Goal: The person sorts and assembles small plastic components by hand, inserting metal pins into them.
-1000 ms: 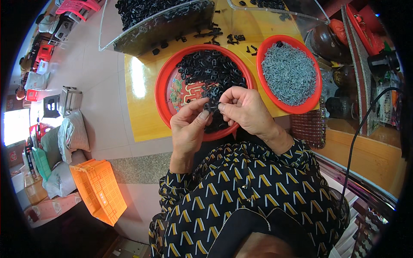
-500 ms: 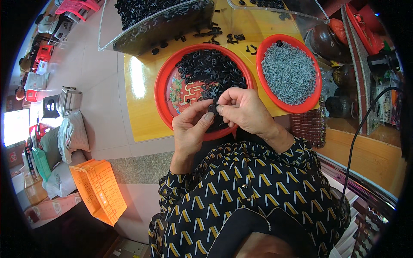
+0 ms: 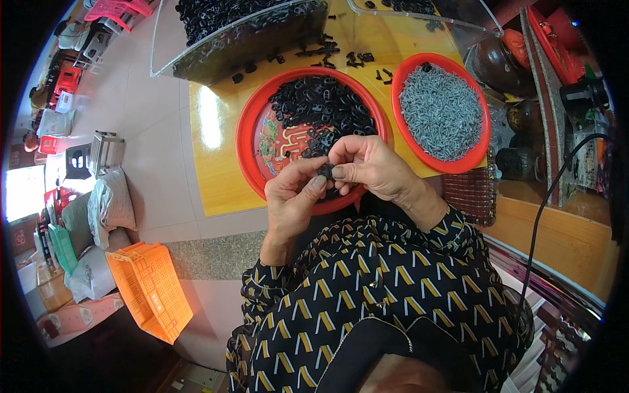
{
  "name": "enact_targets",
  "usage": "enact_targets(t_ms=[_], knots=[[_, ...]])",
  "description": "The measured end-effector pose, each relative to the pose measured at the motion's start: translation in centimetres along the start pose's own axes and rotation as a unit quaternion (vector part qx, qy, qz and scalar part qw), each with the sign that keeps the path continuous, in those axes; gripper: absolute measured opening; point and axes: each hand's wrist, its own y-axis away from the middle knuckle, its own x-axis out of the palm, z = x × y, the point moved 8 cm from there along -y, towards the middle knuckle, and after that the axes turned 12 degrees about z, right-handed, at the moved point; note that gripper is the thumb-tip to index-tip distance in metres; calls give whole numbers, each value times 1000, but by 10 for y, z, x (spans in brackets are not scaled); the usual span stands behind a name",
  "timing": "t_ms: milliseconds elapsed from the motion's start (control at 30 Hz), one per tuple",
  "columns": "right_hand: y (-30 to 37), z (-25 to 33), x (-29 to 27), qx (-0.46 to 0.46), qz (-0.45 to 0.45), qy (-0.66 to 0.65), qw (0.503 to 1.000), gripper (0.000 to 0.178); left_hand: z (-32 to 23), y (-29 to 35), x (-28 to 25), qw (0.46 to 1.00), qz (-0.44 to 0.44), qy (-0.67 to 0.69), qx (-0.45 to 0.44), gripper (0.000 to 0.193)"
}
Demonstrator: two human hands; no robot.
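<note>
The left hand [image 3: 291,196] and right hand [image 3: 379,170] pinch a small black part [image 3: 325,171] over the red tray [image 3: 244,145], probably keeping it steady; silvery screws [image 3: 439,114] fill a red dish [image 3: 486,124] alongside, seemingly for easy reach.

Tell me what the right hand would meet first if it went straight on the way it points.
The right hand points leftward, so probably the small black part first, then the left hand; exact depth between them is hard to judge.
</note>
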Motion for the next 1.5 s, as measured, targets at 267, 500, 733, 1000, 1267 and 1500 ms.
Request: enact_targets(t_ms=[267,500,733,1000,1267,1500], knots=[[-2,-1,1,-10,8,-1,1000,10,4,2,-3,1000,-14,-6,1,26],[-6,0,0,-8,2,23,1000,11,2,3,-2,999,-10,-45,20,24],[-10,-2,-4,-5,-10,39,999,10,1,1,-3,995,-34,-88,10,25],[-6,6,0,-25,-42,16,999,8,-3,0,-2,996,-45,-71,25,30],[-3,99,-21,-159,-81,86,980,12,-18,15,-24,986,-74,-145,39,34],[9,152,-52,-281,-166,117,938,13,-46,21,-59,911,-157,-373,82,14]])
